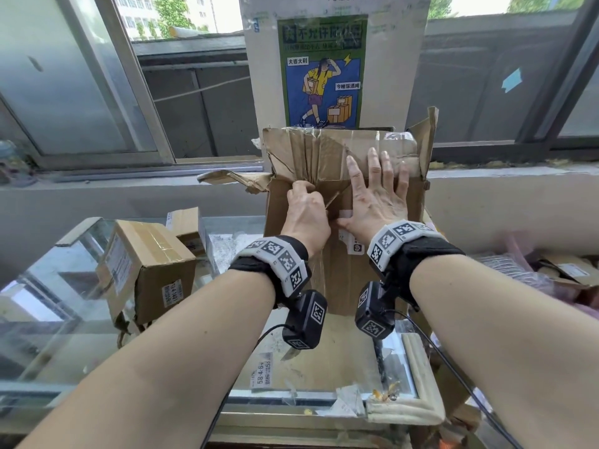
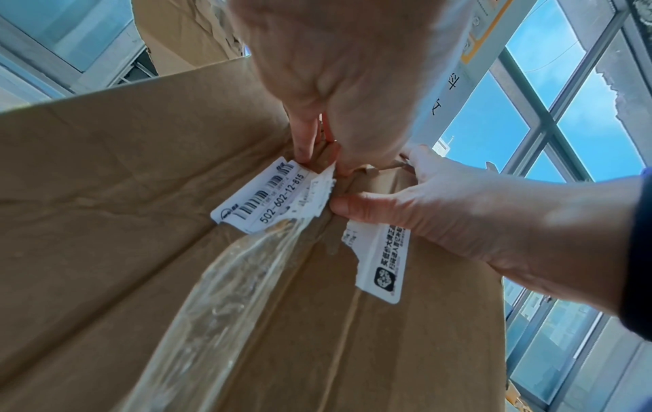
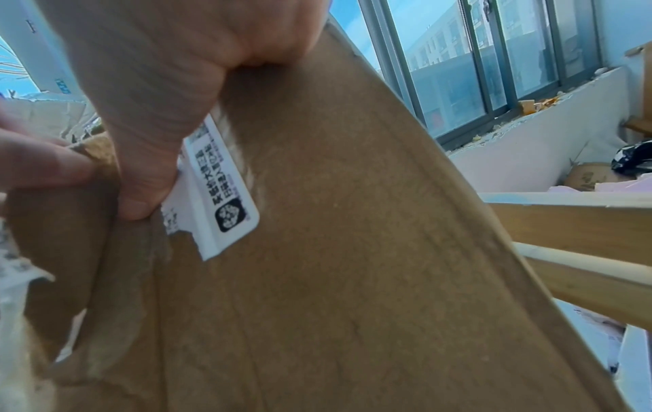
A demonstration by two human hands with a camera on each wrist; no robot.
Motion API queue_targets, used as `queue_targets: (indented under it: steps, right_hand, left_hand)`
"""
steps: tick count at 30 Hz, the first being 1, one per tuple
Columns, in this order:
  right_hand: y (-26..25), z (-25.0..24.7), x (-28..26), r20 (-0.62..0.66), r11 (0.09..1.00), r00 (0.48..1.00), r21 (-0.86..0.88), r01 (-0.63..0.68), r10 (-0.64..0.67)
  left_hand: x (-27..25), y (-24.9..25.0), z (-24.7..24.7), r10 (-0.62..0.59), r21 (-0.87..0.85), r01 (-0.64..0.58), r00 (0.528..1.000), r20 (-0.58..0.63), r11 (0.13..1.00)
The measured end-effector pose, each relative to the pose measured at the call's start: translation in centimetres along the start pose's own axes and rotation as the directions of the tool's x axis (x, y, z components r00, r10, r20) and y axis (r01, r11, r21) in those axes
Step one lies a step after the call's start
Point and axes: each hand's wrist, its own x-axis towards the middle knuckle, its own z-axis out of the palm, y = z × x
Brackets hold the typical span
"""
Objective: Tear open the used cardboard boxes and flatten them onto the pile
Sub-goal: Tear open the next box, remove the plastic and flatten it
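Matt brown cardboard box (image 1: pixel 343 222), glossy clear tape (image 2: pixel 226 292), torn white paper label (image 2: pixel 261 198).

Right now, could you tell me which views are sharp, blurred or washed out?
Head view: mostly sharp, edges bent by the wide lens, sky blown out. Left wrist view: shipping label readable, the hand nearest the lens blurred. Right wrist view: cardboard box soft and grainy.

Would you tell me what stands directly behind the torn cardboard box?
Behind the torn cardboard box stands a pale pillar bearing an illustrated poster. The poster's bottom edge and the pillar's base are covered by the box.
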Motion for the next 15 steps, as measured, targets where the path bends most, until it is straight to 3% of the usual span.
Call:
queue_targets:
  steps: [11,15]
  right_hand:
    - [0.6,0.0,-0.2,-0.024,1.000,1.000,-0.018,0.006,-0.007]
    - [0.0,-0.1,-0.5,-0.034,1.000,0.999,-0.024,0.003,-0.004]
  left_hand:
    - [-0.7,-1.1,-0.5,-0.012,-0.177,0.004,0.999,-0.047,0.984]
    - [-1.0,-1.4,-0.4,0.015,-0.149,-0.026,0.997,-0.075,0.989]
